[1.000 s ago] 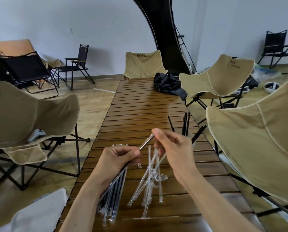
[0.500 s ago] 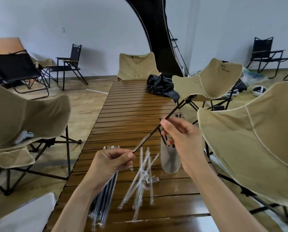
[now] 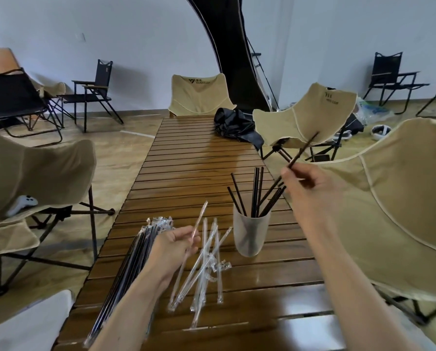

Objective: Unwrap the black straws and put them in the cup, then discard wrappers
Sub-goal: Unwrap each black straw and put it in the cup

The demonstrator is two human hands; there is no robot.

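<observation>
While R hand (image 3: 310, 188) pinches, straw (image 3: 303, 150) bare, black.

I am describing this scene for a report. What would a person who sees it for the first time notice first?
Most striking is the right hand, raised above the frosted cup of black straws, pinching one bare black straw. Nearer, the left hand holds an empty clear wrapper, with discarded wrappers strewn to its right and a bundle of wrapped straws on the wooden table to its left.

An indoor camping-gear showroom or studio: a slatted wooden table (image 3: 186, 173) ringed by tan folding chairs (image 3: 199, 96), black camp chairs (image 3: 95, 89) along plain white walls (image 3: 123, 34).
</observation>
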